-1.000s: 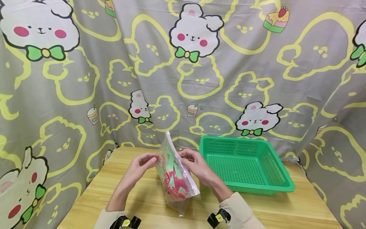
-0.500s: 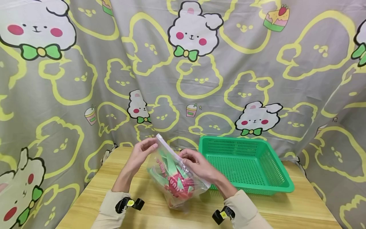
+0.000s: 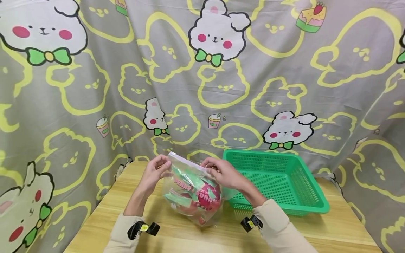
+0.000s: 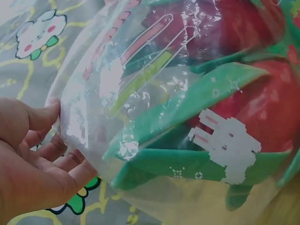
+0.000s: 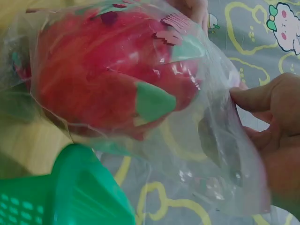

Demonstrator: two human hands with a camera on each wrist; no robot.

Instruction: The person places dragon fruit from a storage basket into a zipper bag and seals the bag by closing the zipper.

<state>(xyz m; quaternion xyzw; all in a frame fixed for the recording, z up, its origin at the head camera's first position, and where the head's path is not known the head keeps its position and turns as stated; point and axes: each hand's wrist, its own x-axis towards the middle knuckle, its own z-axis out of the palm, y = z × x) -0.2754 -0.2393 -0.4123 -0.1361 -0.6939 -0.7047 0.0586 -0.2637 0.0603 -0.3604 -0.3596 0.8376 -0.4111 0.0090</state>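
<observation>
A clear plastic slider zip bag (image 3: 181, 188) with pink printed lettering hangs upright between both hands, close over the table. Inside it are rounded red things (image 5: 117, 70) with green pointed flaps, like dragon fruit. At the bag's upper left corner, beside the white slider strip (image 3: 186, 162), my left hand (image 3: 155, 170) pinches the edge between thumb and fingers. Farther along the same strip my right hand (image 3: 223, 172) grips the top edge, thumb in front and fingers behind. A white pixel bunny print (image 4: 229, 145) shows on the bag in the left wrist view.
A green perforated plastic basket (image 3: 321, 207) stands on the wooden table (image 3: 253, 235), just right of the bag and behind the right forearm. A grey curtain (image 3: 177, 88) with bunny prints encloses the table at the back and sides.
The bag has turned from nearly edge-on to face me, its top strip now more level. My left hand has gone from open beside the bag to pinching its corner; the right kept its grip.
</observation>
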